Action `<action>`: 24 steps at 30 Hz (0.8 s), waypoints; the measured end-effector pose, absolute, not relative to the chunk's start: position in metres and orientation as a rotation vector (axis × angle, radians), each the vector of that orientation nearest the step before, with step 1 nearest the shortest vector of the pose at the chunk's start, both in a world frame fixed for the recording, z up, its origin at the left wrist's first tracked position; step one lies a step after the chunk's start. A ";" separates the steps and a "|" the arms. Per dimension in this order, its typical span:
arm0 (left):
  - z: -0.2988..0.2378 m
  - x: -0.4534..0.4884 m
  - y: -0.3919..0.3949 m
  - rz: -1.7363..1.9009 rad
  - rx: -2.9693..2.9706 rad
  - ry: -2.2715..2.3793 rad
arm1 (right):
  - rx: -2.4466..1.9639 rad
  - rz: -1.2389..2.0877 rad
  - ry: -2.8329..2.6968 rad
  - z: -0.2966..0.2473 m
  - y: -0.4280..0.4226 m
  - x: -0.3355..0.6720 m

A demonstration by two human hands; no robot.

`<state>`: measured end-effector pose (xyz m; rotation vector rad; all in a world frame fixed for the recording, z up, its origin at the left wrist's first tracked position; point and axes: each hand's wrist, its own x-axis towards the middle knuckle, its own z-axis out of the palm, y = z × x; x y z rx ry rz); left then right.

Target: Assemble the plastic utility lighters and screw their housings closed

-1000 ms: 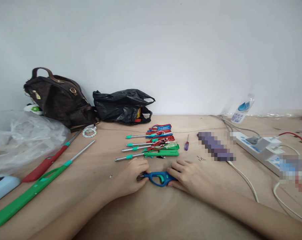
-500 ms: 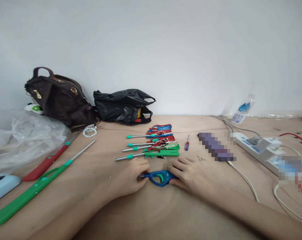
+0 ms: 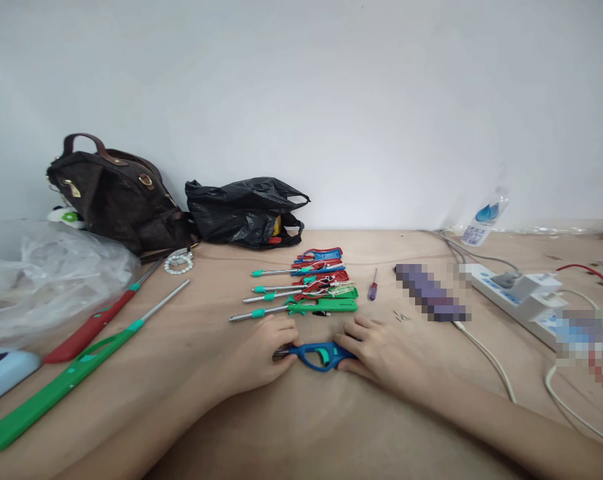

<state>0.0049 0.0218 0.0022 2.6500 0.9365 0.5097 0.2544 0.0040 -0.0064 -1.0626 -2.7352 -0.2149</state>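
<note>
Nothing visibly moved: left grip and right grip clasp (together) a blue lighter.

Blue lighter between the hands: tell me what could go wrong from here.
The small dark pieces, perhaps screws, lie loose beyond the right hand; a careless sweep could scatter them. The row of lighter parts lies close to the left hand, so a bump might disturb its exposed wires. The blue lighter could slip if either grip loosens.

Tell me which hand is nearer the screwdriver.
Right. The right hand's grip is in front of the screwdriver; the left hand's grip is farther off, to its front left.
</note>
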 end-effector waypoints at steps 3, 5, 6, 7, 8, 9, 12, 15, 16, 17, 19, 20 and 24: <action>0.001 0.005 0.022 0.514 2.667 0.932 | -1.066 -0.228 -2.742 -0.006 0.003 0.253; 0.001 0.006 0.022 0.505 2.675 0.933 | -1.069 -0.220 -2.743 -0.006 0.002 0.252; 0.001 0.006 0.022 0.499 2.675 0.932 | -1.082 -0.197 -2.735 -0.007 0.002 0.251; 0.002 0.006 0.021 0.495 2.668 0.935 | -1.107 -0.157 -2.721 -0.008 0.002 0.251; 0.002 0.006 0.021 0.490 2.652 0.942 | -1.141 -0.096 -2.698 -0.008 0.002 0.251; 0.003 0.006 0.020 0.490 2.626 0.954 | -1.176 -0.014 -2.668 -0.009 0.002 0.251; 0.008 0.006 0.019 0.487 2.508 1.011 | -1.243 0.336 -2.563 -0.008 0.004 0.253; 0.015 0.007 0.017 0.476 2.380 1.030 | -1.259 0.636 -2.490 -0.006 0.005 0.255; 0.017 0.007 0.016 0.470 2.351 1.028 | -1.274 0.665 -2.477 -0.004 0.005 0.256; 0.019 0.008 0.015 0.466 2.332 1.030 | -1.292 0.660 -2.473 -0.003 0.004 0.256; 0.023 0.010 0.012 0.463 2.327 1.048 | -1.326 0.584 -2.487 -0.001 0.002 0.255; 0.024 0.010 0.011 0.454 2.339 1.053 | -1.336 0.535 -2.506 0.000 0.001 0.254; 0.020 0.010 0.010 0.401 2.478 1.037 | -1.325 0.338 -2.604 0.003 -0.002 0.251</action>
